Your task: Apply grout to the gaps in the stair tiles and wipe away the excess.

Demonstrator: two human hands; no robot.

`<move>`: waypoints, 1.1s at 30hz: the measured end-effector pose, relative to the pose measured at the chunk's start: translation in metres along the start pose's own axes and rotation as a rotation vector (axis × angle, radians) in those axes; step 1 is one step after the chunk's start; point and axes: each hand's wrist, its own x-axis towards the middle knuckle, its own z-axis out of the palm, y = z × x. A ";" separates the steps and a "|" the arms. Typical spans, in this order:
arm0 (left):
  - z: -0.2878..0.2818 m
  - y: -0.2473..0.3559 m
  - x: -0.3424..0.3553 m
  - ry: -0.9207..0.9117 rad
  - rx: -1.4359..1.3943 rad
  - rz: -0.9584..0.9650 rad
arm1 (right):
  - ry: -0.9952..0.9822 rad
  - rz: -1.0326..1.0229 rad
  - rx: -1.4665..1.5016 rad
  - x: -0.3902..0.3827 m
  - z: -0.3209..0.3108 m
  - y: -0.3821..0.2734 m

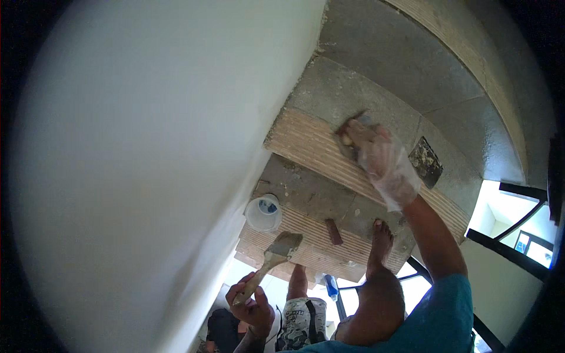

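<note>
My left hand [256, 307], low in the view, is closed around the wooden handle of a flat paintbrush [281, 248]. The brush's wide bristles point up and to the right, above the lower steps. My right hand [381, 152] wears a loose clear plastic glove and reaches up to a grooved stair step [303, 138]. Its fingers are curled over a small brownish thing at the step's edge, too blurred to name. Just right of that hand lies a dark, stained rectangular piece [426, 162] on the grey tread.
A white plastic tub [263, 213] stands by the white wall [147, 147] on a lower step. A brown block [333, 232] lies near my bare foot [382, 232]. Below is a blue bottle [331, 287]. Dark railing bars [507, 254] run along the right. Grey upper steps [400, 53] curve away.
</note>
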 end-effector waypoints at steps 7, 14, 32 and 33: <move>0.011 -0.007 -0.002 0.012 -0.035 -0.035 | 0.082 0.259 0.020 0.017 0.042 0.017; 0.021 0.001 -0.010 -0.015 -0.015 -0.003 | 0.135 -0.033 -0.091 -0.013 0.013 0.001; -0.001 -0.012 -0.012 0.010 -0.006 -0.027 | 0.447 -0.106 0.140 0.026 0.029 -0.005; 0.000 -0.009 -0.012 0.004 -0.011 -0.049 | 0.445 -0.111 0.138 0.022 0.021 0.000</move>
